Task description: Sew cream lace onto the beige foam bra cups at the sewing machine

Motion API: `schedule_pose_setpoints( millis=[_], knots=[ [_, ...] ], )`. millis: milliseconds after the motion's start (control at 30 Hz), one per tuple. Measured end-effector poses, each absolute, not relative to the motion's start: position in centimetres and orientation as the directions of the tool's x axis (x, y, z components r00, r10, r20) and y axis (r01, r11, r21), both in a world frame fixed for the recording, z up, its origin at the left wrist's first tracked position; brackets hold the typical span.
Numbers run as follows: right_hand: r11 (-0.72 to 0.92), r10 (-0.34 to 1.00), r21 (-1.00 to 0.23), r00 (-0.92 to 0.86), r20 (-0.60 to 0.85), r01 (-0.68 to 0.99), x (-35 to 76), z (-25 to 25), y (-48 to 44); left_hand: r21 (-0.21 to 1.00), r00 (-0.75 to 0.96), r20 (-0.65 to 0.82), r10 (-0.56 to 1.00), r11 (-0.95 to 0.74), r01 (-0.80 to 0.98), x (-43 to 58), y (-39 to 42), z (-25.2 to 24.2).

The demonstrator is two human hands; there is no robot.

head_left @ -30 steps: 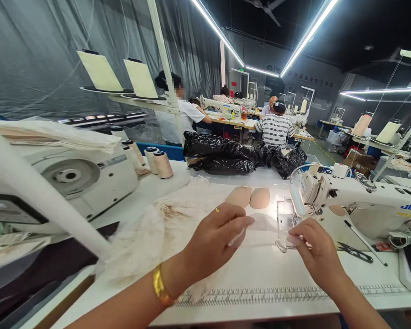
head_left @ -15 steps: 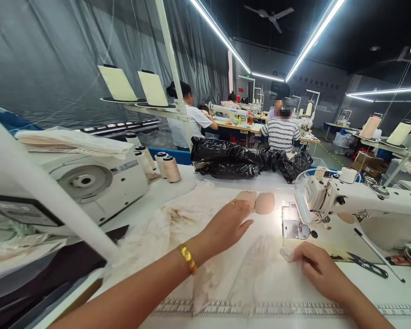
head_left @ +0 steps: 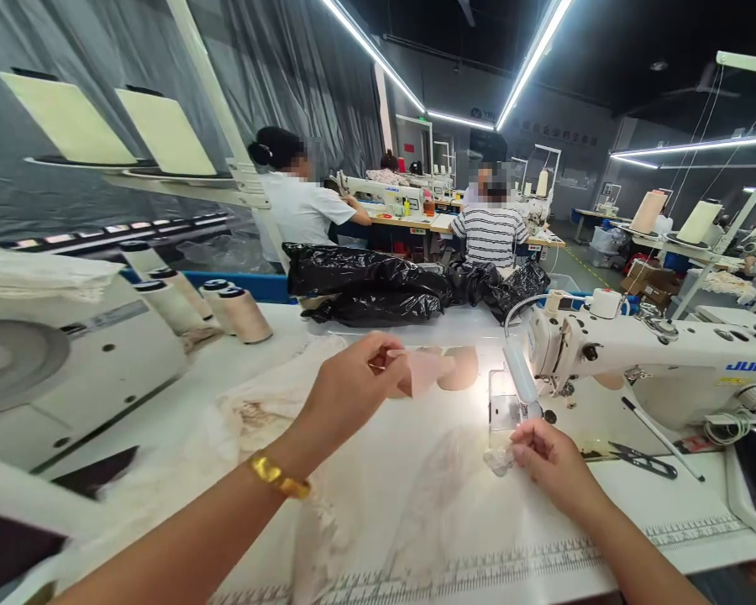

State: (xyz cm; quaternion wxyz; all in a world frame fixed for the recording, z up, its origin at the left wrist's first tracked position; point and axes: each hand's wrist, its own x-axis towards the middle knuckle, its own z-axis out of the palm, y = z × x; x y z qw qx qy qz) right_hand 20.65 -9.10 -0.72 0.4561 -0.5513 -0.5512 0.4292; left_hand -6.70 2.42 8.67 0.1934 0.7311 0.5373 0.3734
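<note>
My left hand [head_left: 359,374], with a gold bracelet on its wrist, pinches a thin pale-pink fabric piece [head_left: 421,370] raised above the table. Beside that piece lies a flat, rounded beige fabric piece [head_left: 461,370]. My right hand [head_left: 551,466] is closed, its fingertips at a small crumpled translucent scrap [head_left: 497,460] in front of the needle plate. Sheer whitish lace fabric [head_left: 258,412] spreads over the table below and left of my left hand. The lit sewing machine [head_left: 636,344] stands just beyond my right hand.
Black thread snips [head_left: 643,460] and a thin rod [head_left: 661,437] lie right of my right hand. A printed ruler strip [head_left: 479,567] runs along the front. Black plastic bags [head_left: 378,281] and thread cones [head_left: 243,315] stand behind. Other people [head_left: 488,223] sit at machines farther back.
My left hand has gone from lying over the fabric pieces to lifting one pale-pink piece. My right hand stays by the translucent scrap. The view has turned slightly right.
</note>
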Motion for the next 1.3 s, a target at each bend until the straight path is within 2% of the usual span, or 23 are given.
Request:
schedule_pose_setpoints(
  millis=[67,133,233,333,433,533,567,633,733,833,900,933,1000,1100,1200,1300],
  knots=[
    [0.013,1.0,-0.98,0.022,0.018,0.199,20.8,-0.3,-9.2,0.844,0.253,0.157,0.955,-0.263,0.468,-5.4,0.3,9.0],
    [0.008,1.0,-0.978,0.015,0.011,0.207,20.9,0.0,-9.3,0.884,0.4,0.048,0.915,-0.225,0.409,-3.8,-1.4,8.4],
    [0.029,1.0,-0.978,-0.005,0.028,0.204,20.8,0.1,-9.5,0.834,0.46,0.018,0.888,-0.267,0.483,-1.7,-2.5,6.7],
    [0.077,0.996,-0.977,0.021,0.083,0.2,20.2,0.0,-9.9,0.722,0.522,0.034,0.852,-0.383,0.576,-0.6,-2.1,6.1],
    [0.118,0.992,-0.964,0.008,0.123,0.239,19.5,0.4,-10.6,0.663,0.75,0.033,0.661,-0.576,0.478,0.0,-1.0,7.1],
    [0.218,0.976,-0.915,-0.066,0.207,0.339,19.3,1.5,-11.3,0.694,0.916,-0.099,0.39,-0.633,0.344,0.1,0.1,8.3],
    [0.29,0.955,-0.864,-0.064,0.29,0.411,19.3,2.1,-11.5,0.692,0.924,-0.139,0.357,-0.632,0.348,0.1,0.4,8.6],
    [0.446,0.85,-0.663,-0.051,0.525,0.602,19.3,3.2,-11.7,0.653,0.913,-0.115,0.392,-0.663,0.367,-0.4,0.8,8.9],
    [0.546,0.608,-0.286,-0.137,0.782,0.787,18.9,4.4,-11.4,0.496,0.854,0.189,0.484,-0.798,0.342,-1.9,0.8,8.9],
    [0.615,0.446,-0.068,-0.276,0.851,0.786,18.5,4.3,-10.1,0.152,0.777,0.509,0.37,-0.927,0.342,-3.9,0.2,8.3],
    [0.674,0.361,0.06,-0.398,0.843,0.736,18.8,3.2,-8.9,-0.057,0.789,0.557,0.259,-0.936,0.348,-4.7,-0.5,7.5],
    [0.7,0.347,0.114,-0.476,0.808,0.705,19.2,2.5,-8.2,-0.109,0.815,0.528,0.238,-0.933,0.343,-4.9,-0.9,7.0],
    [0.738,0.384,0.173,-0.618,0.687,0.652,20.4,1.0,-6.9,-0.121,0.872,0.427,0.239,-0.941,0.317,-4.6,-1.3,6.0],
    [0.756,0.479,0.149,-0.694,0.538,0.637,22.3,-0.5,-5.7,-0.087,0.93,0.314,0.193,-0.969,0.231,-2.9,-0.8,4.5],
    [0.754,0.514,0.116,-0.692,0.506,0.646,23.6,-0.7,-5.3,-0.126,0.955,0.262,0.137,-0.977,0.174,-0.7,0.6,3.0],
    [0.744,0.553,0.053,-0.658,0.511,0.666,24.4,-0.7,-5.6,-0.141,0.951,0.252,0.18,-0.965,0.22,0.3,1.3,1.6]
  ],
)
